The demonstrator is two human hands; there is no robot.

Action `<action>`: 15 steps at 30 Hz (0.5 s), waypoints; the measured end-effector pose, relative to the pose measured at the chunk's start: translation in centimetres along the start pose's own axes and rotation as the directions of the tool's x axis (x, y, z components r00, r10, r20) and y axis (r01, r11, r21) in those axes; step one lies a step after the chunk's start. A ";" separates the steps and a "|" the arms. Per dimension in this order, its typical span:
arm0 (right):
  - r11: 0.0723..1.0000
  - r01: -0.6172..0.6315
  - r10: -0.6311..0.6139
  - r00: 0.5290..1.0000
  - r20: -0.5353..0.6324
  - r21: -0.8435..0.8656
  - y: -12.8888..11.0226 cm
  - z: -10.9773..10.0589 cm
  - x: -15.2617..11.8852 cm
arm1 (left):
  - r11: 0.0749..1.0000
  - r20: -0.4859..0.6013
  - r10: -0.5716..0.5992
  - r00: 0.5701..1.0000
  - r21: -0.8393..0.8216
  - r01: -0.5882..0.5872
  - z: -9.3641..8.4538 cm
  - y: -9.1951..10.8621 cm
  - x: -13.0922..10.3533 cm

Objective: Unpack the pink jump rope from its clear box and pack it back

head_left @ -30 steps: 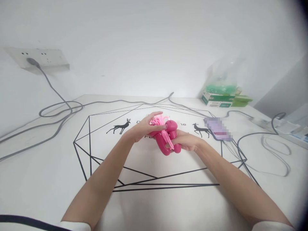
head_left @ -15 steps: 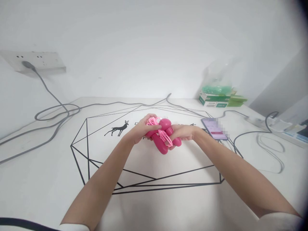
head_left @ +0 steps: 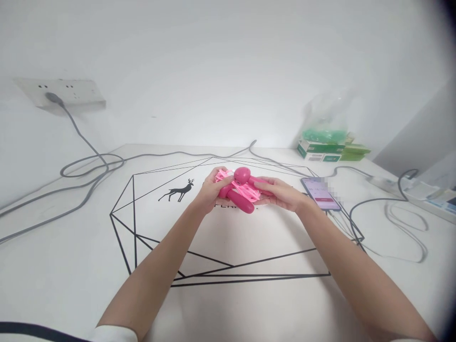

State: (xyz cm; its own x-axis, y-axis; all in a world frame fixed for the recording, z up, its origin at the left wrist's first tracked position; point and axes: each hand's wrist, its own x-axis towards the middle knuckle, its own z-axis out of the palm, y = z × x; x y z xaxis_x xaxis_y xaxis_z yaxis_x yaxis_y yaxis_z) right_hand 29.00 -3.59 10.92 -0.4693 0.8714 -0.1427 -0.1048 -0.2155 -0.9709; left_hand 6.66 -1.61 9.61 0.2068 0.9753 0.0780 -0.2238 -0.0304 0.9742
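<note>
Between my two hands, just above the table, is a jump rope: dark pink handles and rounded end pieces with a light pink cord (head_left: 247, 191) bundled among them. My left hand (head_left: 213, 190) is closed on the left side of the bundle, thumb across the top. From the right, my right hand (head_left: 281, 194) grips a dark pink part, its fingers partly under the bundle. A rounded dark pink piece (head_left: 242, 175) sticks up in the middle, and one handle (head_left: 241, 201) points toward me and to the right. Some of the cord is hidden by my fingers.
A phone (head_left: 321, 194) lies to the right of my right hand. Grey cables (head_left: 85, 171) run across the white table from a wall socket (head_left: 76, 95). Green and white boxes (head_left: 320, 149) with a clear plastic bag (head_left: 327, 114) stand at the back right, near a power strip (head_left: 388, 183).
My right hand has shifted right and opened its grip somewhat around the bundle. The jump rope's parts have turned, and the front handle now lies flatter. The view has shifted slightly.
</note>
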 end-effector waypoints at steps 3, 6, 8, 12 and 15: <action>0.988 0.115 -0.096 0.979 -0.179 0.100 1.3 0.4 0.2 | 0.999 -0.003 -0.043 0.999 -0.019 0.043 -0.3 -0.5 0.4; 0.966 0.202 -0.150 0.947 -0.286 0.163 2.5 1.1 0.9 | 0.999 -0.055 -0.022 0.998 -0.050 0.019 -0.4 -1.0 0.6; 0.951 0.261 -0.178 0.902 -0.393 0.167 3.0 1.6 1.4 | 0.997 -0.090 -0.016 0.996 -0.075 0.009 -0.1 -1.2 0.6; 0.919 0.359 -0.239 0.835 -0.495 0.161 3.9 2.1 1.9 | 0.994 -0.137 -0.021 0.990 -0.112 0.005 0.9 -1.5 0.5; 0.914 0.389 -0.273 0.802 -0.531 0.118 4.4 2.5 2.0 | 0.992 -0.191 -0.003 0.982 -0.124 -0.021 1.6 -2.0 0.3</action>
State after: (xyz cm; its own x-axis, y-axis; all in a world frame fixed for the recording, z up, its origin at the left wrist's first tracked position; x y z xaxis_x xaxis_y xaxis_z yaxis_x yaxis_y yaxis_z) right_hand 25.43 -3.88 6.84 0.1181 0.9918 0.0480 -0.3817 0.0900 -0.9199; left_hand 8.70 -1.58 8.03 0.0220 0.9992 0.0335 -0.3443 -0.0239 0.9385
